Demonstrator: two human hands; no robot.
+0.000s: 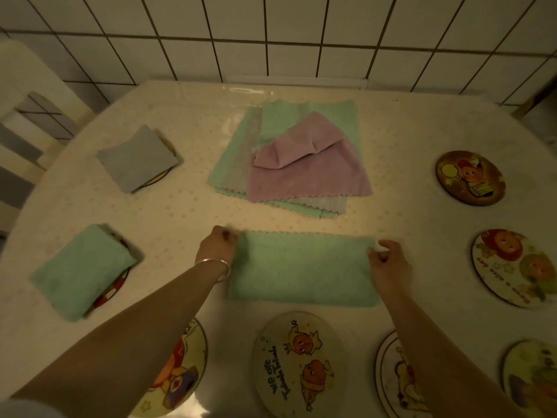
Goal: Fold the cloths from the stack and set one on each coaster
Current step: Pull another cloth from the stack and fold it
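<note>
Two coasters on the left of the table (187, 212) already carry their cloths: a folded grey cloth (137, 158) sits on the far one and a folded green cloth (81, 270) on the nearer one, each with only a sliver of coaster showing at its edge. The third cloth (303, 268), also green, lies flat in front of the person, folded once into a long rectangle by the look of it. The left hand (218, 245) pinches its far left corner and the right hand (388, 263) pinches the far right corner, fingers curled on the fabric at both ends. It seems to need at least one more fold before it matches the two finished ones. Beyond it the stack (289, 158) waits near the wall, with a rumpled pink cloth (310, 164) on top of green and grey layers (how many, I cannot count). Six coasters stand bare: the dark coaster (470, 178) and one below it on the right, and four along the near edge, two partly hidden by the arms. So I judge the job about a quarter done.
</note>
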